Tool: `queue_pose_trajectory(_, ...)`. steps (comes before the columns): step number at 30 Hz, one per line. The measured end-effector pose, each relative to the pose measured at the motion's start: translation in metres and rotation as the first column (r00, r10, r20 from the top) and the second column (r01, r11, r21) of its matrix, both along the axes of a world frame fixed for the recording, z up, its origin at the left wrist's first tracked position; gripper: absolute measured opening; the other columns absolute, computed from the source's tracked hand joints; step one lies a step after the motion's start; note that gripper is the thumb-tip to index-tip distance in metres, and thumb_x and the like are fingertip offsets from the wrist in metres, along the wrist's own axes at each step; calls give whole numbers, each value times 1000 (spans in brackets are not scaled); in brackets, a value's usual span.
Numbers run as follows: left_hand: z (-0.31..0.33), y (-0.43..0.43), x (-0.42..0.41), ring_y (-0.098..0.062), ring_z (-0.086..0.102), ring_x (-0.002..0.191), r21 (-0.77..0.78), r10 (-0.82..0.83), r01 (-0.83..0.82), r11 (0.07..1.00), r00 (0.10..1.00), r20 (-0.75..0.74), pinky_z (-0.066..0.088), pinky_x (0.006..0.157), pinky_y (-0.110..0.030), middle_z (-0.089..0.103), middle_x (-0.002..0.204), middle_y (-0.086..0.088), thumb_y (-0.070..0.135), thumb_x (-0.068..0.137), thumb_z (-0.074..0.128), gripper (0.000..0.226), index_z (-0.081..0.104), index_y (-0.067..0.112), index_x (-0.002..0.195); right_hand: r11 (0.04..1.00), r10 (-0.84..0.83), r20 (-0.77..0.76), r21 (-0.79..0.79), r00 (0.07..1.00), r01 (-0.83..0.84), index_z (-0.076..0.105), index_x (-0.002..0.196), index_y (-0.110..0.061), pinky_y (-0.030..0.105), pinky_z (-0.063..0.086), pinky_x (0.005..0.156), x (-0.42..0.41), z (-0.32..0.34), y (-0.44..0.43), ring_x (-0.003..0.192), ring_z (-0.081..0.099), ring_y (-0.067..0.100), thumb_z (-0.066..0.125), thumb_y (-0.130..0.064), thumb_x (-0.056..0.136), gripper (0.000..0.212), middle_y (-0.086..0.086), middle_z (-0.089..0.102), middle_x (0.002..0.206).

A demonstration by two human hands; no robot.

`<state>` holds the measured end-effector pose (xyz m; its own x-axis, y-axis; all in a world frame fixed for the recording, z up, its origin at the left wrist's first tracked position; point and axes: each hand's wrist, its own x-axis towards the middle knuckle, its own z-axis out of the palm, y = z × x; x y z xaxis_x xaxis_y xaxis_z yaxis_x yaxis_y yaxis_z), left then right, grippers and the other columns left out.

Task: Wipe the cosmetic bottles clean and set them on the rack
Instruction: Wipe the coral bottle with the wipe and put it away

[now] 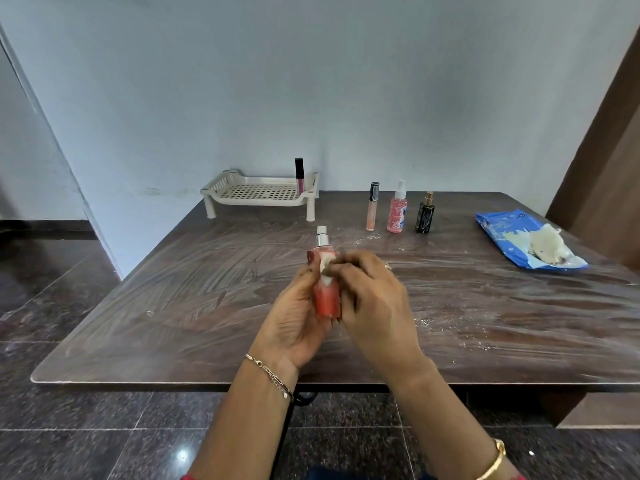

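My left hand (294, 317) grips a red spray bottle (325, 299) with a silver nozzle, held above the middle of the table. My right hand (374, 299) pinches a small white wipe (325, 268) against the bottle's upper part. The beige slotted rack (259, 195) stands at the back of the table, and a dark lip gloss tube (299, 174) stands upright at its right end. To the right of the rack stand a peach gloss tube (372, 207), a pink spray bottle (397, 209) and a black perfume bottle (425, 214).
The dark wooden table (173, 306) shows smear marks and white crumbs. A blue wipes pack (509, 230) with crumpled used wipes (549, 247) on it lies at the right. A brown door is at the far right, and tiled floor lies below.
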<state>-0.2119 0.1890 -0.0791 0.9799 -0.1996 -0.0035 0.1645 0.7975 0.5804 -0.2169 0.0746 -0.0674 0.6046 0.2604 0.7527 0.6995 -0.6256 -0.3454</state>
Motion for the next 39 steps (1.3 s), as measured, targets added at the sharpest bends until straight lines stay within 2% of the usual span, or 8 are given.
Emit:
queue_pose_trajectory(4,0,-3,-9,-22,62,99,144,-40,30,989,997,69,45,96,-44,67,112,-9,28,91,51,40,56,12,127,999,-29,44,46,999,27,69,102,-4,37,57,73,14,17,1,88,63,20,56,-12,86,22,6,63,106)
queue_pose_trajectory(7,-1,-2,-10,-18,61,73,308,-13,-11,951,997,75,50,72,-36,67,89,-4,32,85,55,28,61,21,110,999,-26,92,-33,995,29,67,104,-1,38,58,71,22,25,-2,87,64,23,62,-4,83,22,10,62,106)
queue_pose_trajectory(15,-3,8,-5,-8,50,69,697,108,-284,659,952,286,43,61,-15,58,80,1,40,77,65,34,62,19,104,899,-137,62,-412,989,150,68,102,-10,30,52,71,22,34,-9,89,60,21,62,5,79,28,5,58,108)
queue_pose_trajectory(19,-9,7,-6,0,53,72,714,149,-349,607,932,329,42,67,-11,62,82,9,38,76,67,37,61,18,106,985,-107,-289,-161,951,62,71,104,-19,19,45,76,30,41,-13,85,58,8,57,1,87,29,-5,61,99)
queue_pose_trajectory(23,-7,10,-5,5,52,65,686,208,-401,607,914,350,40,65,-13,59,77,11,43,72,66,35,60,24,101,895,325,-561,443,762,-55,71,96,-23,21,55,78,23,42,-21,83,67,7,59,0,89,27,-7,72,89)
queue_pose_trajectory(26,-2,11,-4,4,50,60,671,203,-412,616,906,371,40,56,-10,57,70,15,41,75,65,33,59,22,101,884,320,-508,463,800,-59,73,97,-22,23,55,83,16,39,-17,85,66,2,65,-3,86,24,-9,73,92)
queue_pose_trajectory(33,5,4,-7,1,46,56,668,198,-413,619,905,377,37,51,-9,54,63,17,33,90,57,26,56,16,109,983,-117,38,-139,992,121,68,108,-7,38,57,61,7,25,1,79,63,22,68,2,80,30,6,60,99)
queue_pose_trajectory(39,5,-2,-13,-19,64,108,601,197,-309,737,949,247,48,97,-42,70,113,1,62,88,29,55,56,31,125,997,-37,2,67,999,37,71,102,-8,37,57,67,5,21,5,83,64,19,51,-11,86,25,3,62,100)
